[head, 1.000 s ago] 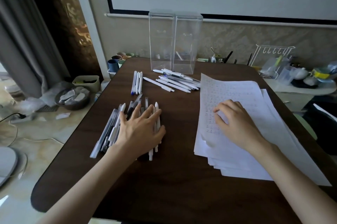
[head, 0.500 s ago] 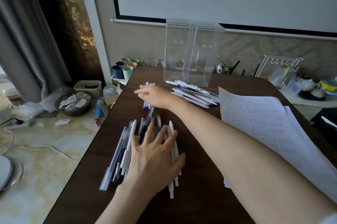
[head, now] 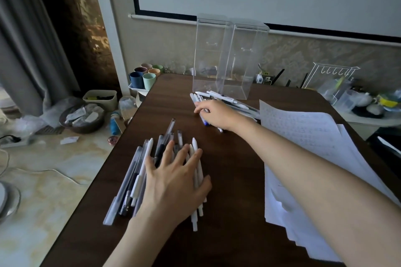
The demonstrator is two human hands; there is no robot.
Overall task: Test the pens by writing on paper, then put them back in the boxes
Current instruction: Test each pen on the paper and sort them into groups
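My left hand (head: pixel 173 182) lies flat with spread fingers on a near pile of several white, grey and black pens (head: pixel 134 180) on the dark wooden table (head: pixel 234 180). My right hand (head: pixel 219 114) reaches across, fingers curled over a few pens, one with a blue tip (head: pixel 205 123), at the edge of a far pile of white pens (head: pixel 230 99). Behind that pile stand two tall clear boxes (head: pixel 210 49), side by side. A stack of written-on paper (head: pixel 303 136) lies on the right, partly under my right forearm.
Coloured cups on a tray (head: pixel 143 77) stand off the table's far left corner. A white wire rack (head: pixel 332 75) and kitchen clutter sit at the far right. A bowl (head: pixel 82 117), bins and cables lie on the floor to the left.
My right hand left the paper, reached to three pens lying left of the boxes, and has dragged them right to the far pile. My left hand stayed on the near pile.
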